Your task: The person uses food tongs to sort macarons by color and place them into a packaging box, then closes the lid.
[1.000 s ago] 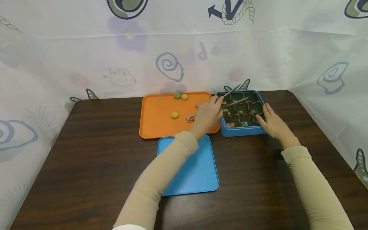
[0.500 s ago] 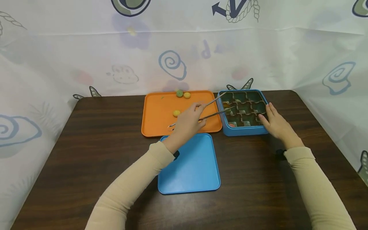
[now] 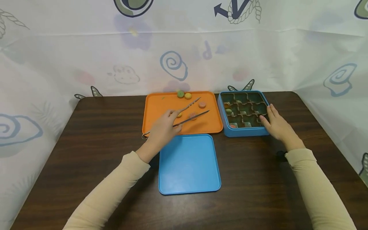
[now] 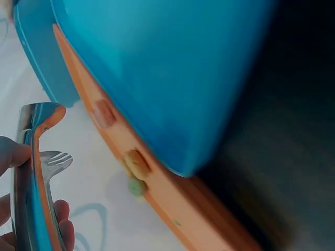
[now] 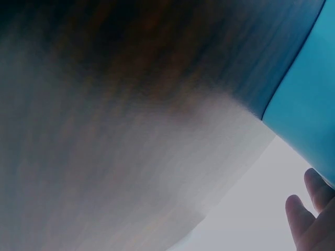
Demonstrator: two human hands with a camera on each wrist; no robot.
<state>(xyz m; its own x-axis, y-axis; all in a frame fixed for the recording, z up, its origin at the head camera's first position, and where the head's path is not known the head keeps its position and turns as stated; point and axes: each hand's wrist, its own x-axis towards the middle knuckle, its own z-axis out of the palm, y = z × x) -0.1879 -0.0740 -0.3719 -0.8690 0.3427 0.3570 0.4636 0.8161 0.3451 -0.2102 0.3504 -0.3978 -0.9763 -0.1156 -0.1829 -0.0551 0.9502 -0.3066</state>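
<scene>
My left hand (image 3: 162, 129) grips a pair of metal serving tongs (image 3: 191, 118) above the orange tray (image 3: 153, 110). Their arms stand spread with nothing between the ends; the left wrist view shows one spoon-shaped end and one fork end (image 4: 56, 160). On the tray lie small macarons: a green one (image 3: 180, 94) beside a yellow one (image 3: 188, 95) at the back, a pink one (image 3: 202, 104) to the right, and others partly behind the tongs. My right hand (image 3: 279, 126) rests against the right side of the blue divided box (image 3: 247, 132). A greenish piece (image 3: 228, 111) sits in one left compartment.
A blue tray (image 3: 189, 169) lies in front of the orange one, close to its front edge. Dark wooden table (image 3: 253, 185) surrounds everything, and a white printed cloth (image 3: 115, 57) hangs behind it.
My left hand has carried the tongs leftward from over the box to above the orange tray, with their ends spread. My right hand has stayed at the box.
</scene>
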